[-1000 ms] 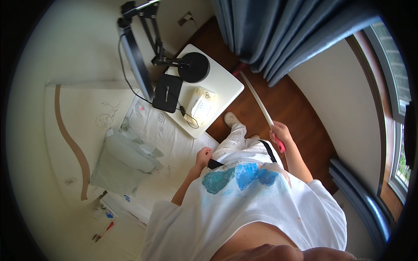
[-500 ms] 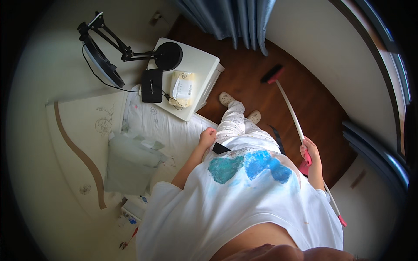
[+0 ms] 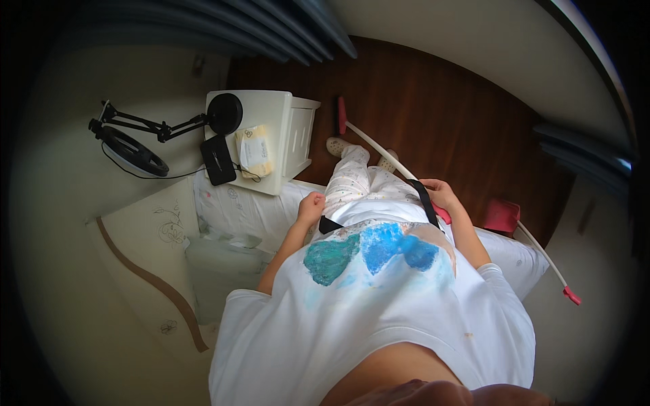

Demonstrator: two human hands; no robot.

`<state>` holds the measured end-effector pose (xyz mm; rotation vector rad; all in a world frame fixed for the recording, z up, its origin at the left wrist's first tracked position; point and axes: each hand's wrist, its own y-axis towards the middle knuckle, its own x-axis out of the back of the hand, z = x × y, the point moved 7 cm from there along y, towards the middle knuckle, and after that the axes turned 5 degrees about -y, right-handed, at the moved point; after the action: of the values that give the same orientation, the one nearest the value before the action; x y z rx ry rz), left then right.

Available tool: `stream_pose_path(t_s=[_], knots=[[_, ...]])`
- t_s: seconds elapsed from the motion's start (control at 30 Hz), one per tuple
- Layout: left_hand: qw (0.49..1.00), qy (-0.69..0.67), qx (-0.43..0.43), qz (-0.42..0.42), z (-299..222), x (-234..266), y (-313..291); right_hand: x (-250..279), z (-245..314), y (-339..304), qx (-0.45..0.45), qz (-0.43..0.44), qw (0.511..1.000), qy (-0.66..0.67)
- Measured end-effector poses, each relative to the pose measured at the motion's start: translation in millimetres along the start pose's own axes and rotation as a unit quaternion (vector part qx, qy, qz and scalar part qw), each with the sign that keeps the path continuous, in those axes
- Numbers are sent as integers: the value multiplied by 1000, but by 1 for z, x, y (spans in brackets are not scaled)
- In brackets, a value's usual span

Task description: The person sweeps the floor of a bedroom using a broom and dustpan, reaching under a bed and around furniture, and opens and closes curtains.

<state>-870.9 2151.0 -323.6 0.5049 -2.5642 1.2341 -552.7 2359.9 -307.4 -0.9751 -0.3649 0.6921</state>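
A broom (image 3: 380,148) with a white handle, a pink grip and a dark-bristled pink head slants across the front of my legs. Its head is on the wooden floor beside my left shoe. My right hand (image 3: 440,193), near my right hip, is closed round the grip end, which it partly hides. At my left thigh, my left hand (image 3: 311,207) is loosely curled, and nothing shows in it. A pink dustpan (image 3: 502,215) with a white handle stands on the floor to my right, apart from my hand.
A white drawer cabinet (image 3: 295,135) at the far left bears a black arm lamp (image 3: 225,114), a black box (image 3: 217,161) and a soft yellow-white pack (image 3: 253,152). A bed (image 3: 514,257) lies behind me. Blue curtains (image 3: 298,30) hang ahead, beyond the wooden floor (image 3: 433,101).
The broom head has swung from the far right to the left, close to my shoes. My right hand has come inward to my hip with it. My left hand stays by my thigh.
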Motion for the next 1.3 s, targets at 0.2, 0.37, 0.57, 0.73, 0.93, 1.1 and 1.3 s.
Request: stream_pose_path(t_s=[0.2, 0.37, 0.57, 0.73, 0.93, 1.1, 1.3], knots=[[999, 34, -15, 3, -3, 0, 2, 99, -29, -76, -120, -69, 987, 86], [995, 75, -63, 19, -33, -2, 17, 141, -37, -102, -100, -172, 978, 61], [992, 72, -107, 7, -64, 8, 49, 87, 17, -94, -4, -182, 982, 61], [997, -2, -59, 55, -102, 26, 74, 42, 38, -61, 6, -111, 983, 146], [971, 86, -220, 41, -245, 75, 127, 15, 47, -22, 120, -170, 977, 49], [766, 440, -468, -24, -415, 113, 147, 7, 70, -6, 121, -195, 973, -31], [500, 798, -310, -128, -467, 224, 271, -14, 149, -6, -33, -178, 977, 115]])
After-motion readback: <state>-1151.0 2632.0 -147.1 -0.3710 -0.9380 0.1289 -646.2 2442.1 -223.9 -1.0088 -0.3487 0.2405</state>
